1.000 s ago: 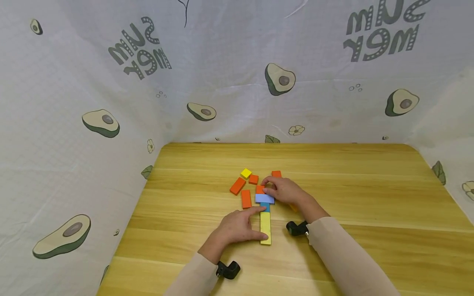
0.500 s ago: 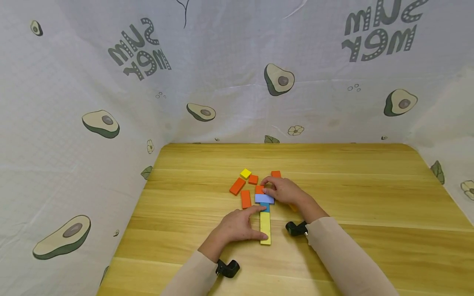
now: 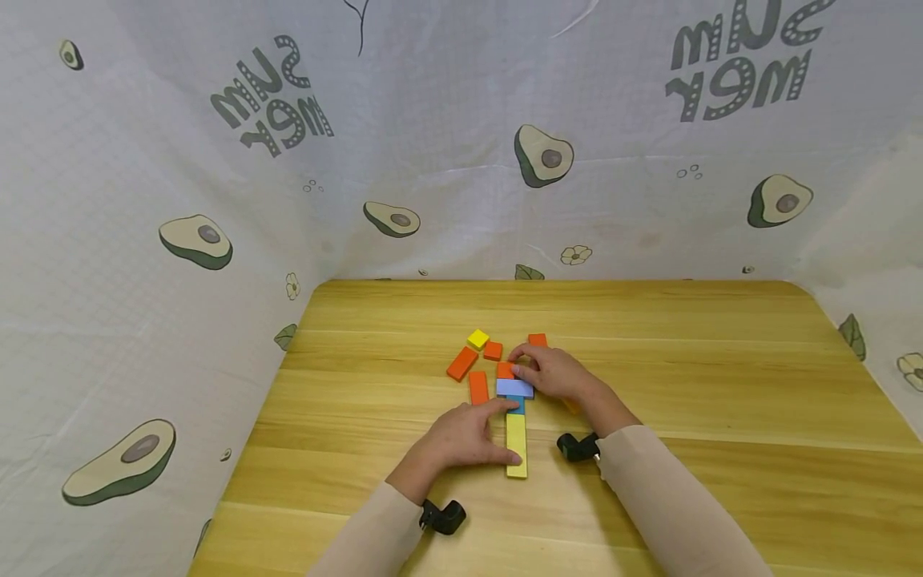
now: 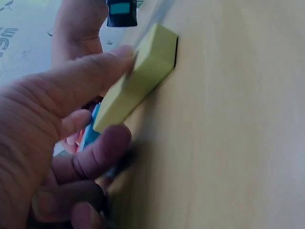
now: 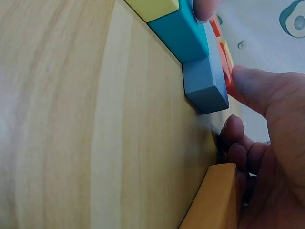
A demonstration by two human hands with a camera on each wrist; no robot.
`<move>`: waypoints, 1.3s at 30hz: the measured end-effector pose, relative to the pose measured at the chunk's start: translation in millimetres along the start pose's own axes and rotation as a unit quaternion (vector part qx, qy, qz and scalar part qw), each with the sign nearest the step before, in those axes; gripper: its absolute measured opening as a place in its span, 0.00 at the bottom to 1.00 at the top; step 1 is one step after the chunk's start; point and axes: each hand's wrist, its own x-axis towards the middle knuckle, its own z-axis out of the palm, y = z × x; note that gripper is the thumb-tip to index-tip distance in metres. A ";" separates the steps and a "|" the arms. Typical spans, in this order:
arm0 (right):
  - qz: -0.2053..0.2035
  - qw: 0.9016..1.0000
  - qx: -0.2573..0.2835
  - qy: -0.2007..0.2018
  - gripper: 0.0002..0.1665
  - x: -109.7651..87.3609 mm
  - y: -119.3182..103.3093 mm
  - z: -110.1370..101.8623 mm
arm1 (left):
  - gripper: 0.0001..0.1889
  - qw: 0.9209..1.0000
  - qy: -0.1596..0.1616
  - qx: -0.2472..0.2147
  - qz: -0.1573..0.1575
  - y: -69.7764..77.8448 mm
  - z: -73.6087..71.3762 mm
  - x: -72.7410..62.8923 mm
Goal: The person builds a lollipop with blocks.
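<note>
Five red blocks (image 3: 504, 370), one pinched in right hand (image 3: 558, 373) — left hand (image 3: 463, 437) spread, touching one blue block (image 5: 172, 42), one pale-yellow block (image 3: 516, 437)

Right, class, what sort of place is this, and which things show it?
Probably a tabletop recording booth: avocado-print sheeting rises behind and beside a wood-grain table, and each of the person's wrists bears a black camera.

Curtained workspace — avocado-print sheeting (image 3: 461, 136), wooden tabletop (image 3: 685, 361)
</note>
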 end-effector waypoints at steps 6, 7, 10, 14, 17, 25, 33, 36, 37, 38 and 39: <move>-0.002 1.000 0.010 0.008 0.14 -0.3 1.2 -0.4 | 0.36 0.999 0.010 -0.022 0.036 -4.7 -2.9 7.7; 0.000 1.000 0.012 0.008 0.13 -0.4 1.4 -0.4 | 0.35 0.999 0.012 -0.021 0.041 -5.5 -2.9 8.9; 0.004 1.000 0.022 0.008 0.14 -0.9 2.3 0.1 | 0.33 0.998 0.015 -0.021 0.049 -7.7 -2.6 11.5; 0.008 0.999 0.042 0.011 0.14 -2.4 5.7 -0.5 | 0.30 0.998 0.019 -0.026 0.049 -10.9 -0.7 13.9; 0.013 0.998 0.063 0.022 0.15 -4.6 9.7 -3.9 | 0.30 0.998 0.021 -0.032 0.041 -11.6 -0.2 15.5; 0.040 0.988 0.134 0.069 0.16 -6.8 22.7 -15.0 | 0.30 0.999 0.020 -0.047 0.018 -10.2 -1.4 16.3; 0.107 0.973 0.176 0.100 0.20 -1.2 37.7 -22.1 | 0.30 0.998 0.018 -0.057 0.016 -9.5 0.2 15.7; 0.129 0.971 0.176 0.093 0.24 2.5 35.7 -24.2 | 0.30 0.998 0.018 -0.056 0.015 -9.6 -0.3 15.8; 0.132 0.972 0.171 0.087 0.26 3.6 34.4 -24.8 | 0.30 0.998 0.019 -0.055 0.015 -9.6 -0.5 15.9; 0.137 0.973 0.165 0.083 0.27 4.7 32.8 -25.2 | 0.30 0.998 0.020 -0.054 0.016 -9.8 -0.8 16.1; 0.140 0.974 0.158 0.079 0.28 5.7 31.4 -25.5 | 0.30 0.998 0.022 -0.054 0.016 -9.9 -0.9 16.1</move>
